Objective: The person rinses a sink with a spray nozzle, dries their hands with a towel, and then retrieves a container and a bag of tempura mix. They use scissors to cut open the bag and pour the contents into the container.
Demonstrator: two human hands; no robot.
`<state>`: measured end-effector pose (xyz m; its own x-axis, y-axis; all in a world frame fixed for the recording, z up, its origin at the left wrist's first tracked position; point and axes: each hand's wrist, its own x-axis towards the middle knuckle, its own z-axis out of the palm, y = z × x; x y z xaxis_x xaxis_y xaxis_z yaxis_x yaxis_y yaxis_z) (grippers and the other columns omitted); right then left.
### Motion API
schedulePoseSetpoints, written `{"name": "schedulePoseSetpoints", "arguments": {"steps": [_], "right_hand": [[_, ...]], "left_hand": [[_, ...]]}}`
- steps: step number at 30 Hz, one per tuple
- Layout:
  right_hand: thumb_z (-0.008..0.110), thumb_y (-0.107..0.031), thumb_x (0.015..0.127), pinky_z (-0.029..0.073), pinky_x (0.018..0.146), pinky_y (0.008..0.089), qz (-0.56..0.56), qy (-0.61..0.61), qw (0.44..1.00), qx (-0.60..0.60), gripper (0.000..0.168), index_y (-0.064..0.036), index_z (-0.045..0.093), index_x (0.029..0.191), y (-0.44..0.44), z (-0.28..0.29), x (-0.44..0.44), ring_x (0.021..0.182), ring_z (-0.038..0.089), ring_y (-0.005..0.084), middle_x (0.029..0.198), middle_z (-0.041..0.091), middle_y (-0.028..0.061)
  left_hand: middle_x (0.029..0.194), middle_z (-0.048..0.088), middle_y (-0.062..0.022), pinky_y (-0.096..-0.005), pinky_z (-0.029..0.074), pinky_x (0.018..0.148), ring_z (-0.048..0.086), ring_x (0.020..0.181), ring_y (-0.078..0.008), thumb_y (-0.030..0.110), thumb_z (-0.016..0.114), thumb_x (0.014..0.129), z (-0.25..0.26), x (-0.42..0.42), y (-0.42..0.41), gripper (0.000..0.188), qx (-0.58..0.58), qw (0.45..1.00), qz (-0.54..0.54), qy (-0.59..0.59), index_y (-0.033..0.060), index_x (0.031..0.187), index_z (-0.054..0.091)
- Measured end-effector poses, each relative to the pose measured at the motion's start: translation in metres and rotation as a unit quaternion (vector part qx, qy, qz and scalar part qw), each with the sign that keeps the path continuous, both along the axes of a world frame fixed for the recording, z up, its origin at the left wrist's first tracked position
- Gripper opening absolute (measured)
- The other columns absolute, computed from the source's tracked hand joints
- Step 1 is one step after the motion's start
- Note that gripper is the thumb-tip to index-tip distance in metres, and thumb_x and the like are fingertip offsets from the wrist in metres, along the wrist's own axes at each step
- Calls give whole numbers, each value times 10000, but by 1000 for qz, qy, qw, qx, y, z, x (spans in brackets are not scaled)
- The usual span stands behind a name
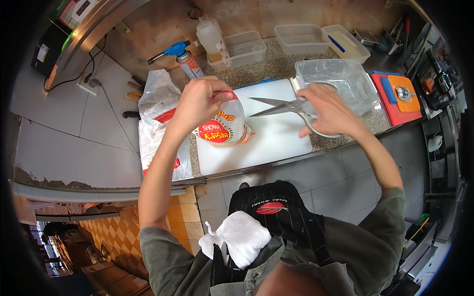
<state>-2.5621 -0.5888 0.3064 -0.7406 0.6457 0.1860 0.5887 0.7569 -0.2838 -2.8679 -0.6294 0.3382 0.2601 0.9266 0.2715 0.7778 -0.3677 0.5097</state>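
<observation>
My left hand (204, 99) pinches the red top edge of a plastic bag of Showa tempura flour (222, 129), which hangs or rests over a white cutting board (274, 137). With my right hand (327, 111) I hold a large pair of metal scissors (292, 107) by the handles. Their blades are spread and point left at the bag's upper part, with a gap between tips and bag. Whether the bag's base touches the board cannot be told. Left of it lies another plastic bag (159, 100) with a red band, partly behind my left forearm.
A clear plastic container (337, 83) stands right of the board. Farther back are a blue-headed blowtorch (177, 51), a squeeze bottle (213, 39) and clear tubs (301, 39). A black knife handle (131, 114) juts out at left. Red and orange boards (398, 107) lie at right.
</observation>
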Motion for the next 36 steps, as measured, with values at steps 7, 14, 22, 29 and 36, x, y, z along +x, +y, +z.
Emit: {"name": "schedulePoseSetpoints", "arguments": {"steps": [7,14,22,29,36], "right_hand": [[788,-506,518,368,878,413,96,-5,995,-16,812,-49,479,1114,26,4,-61,1010,474,343,1009,500,148],[744,-590,544,439,799,416,93,-61,993,-37,829,-52,497,1124,28,15,-69,945,544,348,969,529,176],[718,-619,541,450,737,429,110,-54,992,-10,796,-47,512,1055,32,15,-79,889,563,352,938,545,164],[711,-621,533,441,731,428,107,-95,990,-5,781,-51,505,1025,36,23,-99,885,556,359,931,544,162],[699,-674,518,465,735,442,113,-119,986,-27,832,-17,517,994,41,24,-120,865,587,370,912,574,194]], "left_hand": [[749,617,-124,-357,454,597,596,657,-277,68,652,733,0,2,-2,78,21,1000,15,16,31,797,679],[710,611,-126,-312,453,553,574,583,-225,61,662,756,-11,1,0,74,52,998,25,-5,12,811,673],[704,614,-115,-305,442,545,567,575,-198,48,665,755,-14,-3,6,68,56,998,24,-31,9,809,675],[692,607,-117,-306,432,546,563,581,-176,76,668,767,-12,-10,9,88,24,997,31,-69,10,824,680],[712,627,-91,-282,442,571,562,609,-126,101,665,787,-16,-21,14,125,4,992,52,-113,-8,846,675]]}}
